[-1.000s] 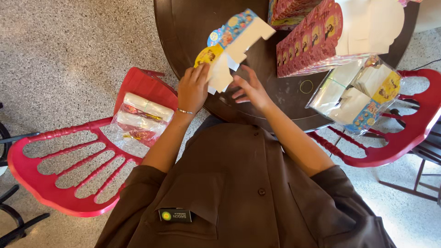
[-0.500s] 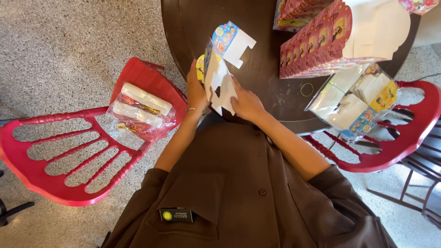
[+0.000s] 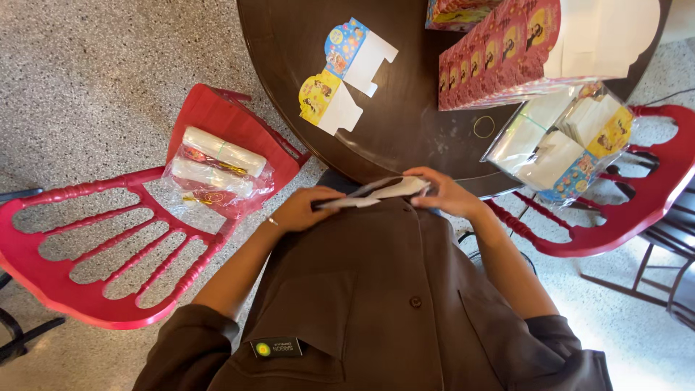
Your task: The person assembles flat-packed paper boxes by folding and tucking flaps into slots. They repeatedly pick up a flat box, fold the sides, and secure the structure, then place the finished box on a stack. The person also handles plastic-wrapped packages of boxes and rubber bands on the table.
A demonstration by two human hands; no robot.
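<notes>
Cardboard first, by way of everything around the table [image 3: 405, 130], dark and round.

Left of the table: red chair [image 3: 87, 289] with a slatted back, and on its seat, hard by the table's edge, a clear bag of wrapped packets [image 3: 217, 174].

Just below the table's near edge, against the brown shirt: left hand [image 3: 300, 210], fingers curled over and pinching the left end of the card blank [image 3: 376, 192]. Right hand [image 3: 449, 195] at the other end, fingertips pressed together on the right corner.

Judged best done so: keep both pinches close to the crease, press along the scored line rather than across the printed face, hold the panel taut between the two ends, and avoid bending it against the lap.

Card blank itself: thin, pale and whitish on the side in view, seen nearly edge-on, slightly bowed, with a darker flap showing beneath. Printed side not visible from here.

On the table, left of centre: flat die-cut blank [image 3: 344, 76], blue and yellow with white flaps. Further right on the table: stack of red printed blanks [image 3: 499, 58] and a loose rubber band [image 3: 483, 127]. Off the table's right edge: clear bag of folded blanks [image 3: 557, 137], resting on a second red chair [image 3: 637, 210].
</notes>
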